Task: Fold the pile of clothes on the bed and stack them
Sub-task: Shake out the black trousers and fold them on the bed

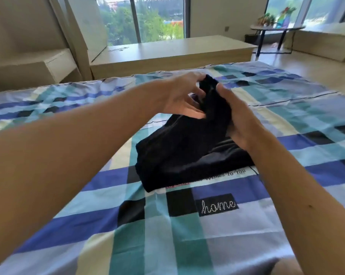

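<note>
Black garment (187, 155): thick folded bundle, far end raised; left hand (181, 94), right hand (239, 124) fingers clamp it.

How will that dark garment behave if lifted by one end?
Probably floppy: the dark garment droops from the left hand and right hand down to the bed. Likely light: fingers alone hold it up. Folds may slide apart.

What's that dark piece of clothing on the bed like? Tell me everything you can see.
The garment is black or dark navy, soft plain cloth, folded into a thick bundle. Its near part lies on the checked bedcover; its far end is raised. The left hand pinches that end, the right hand grips its side. Its type is unclear.
</note>
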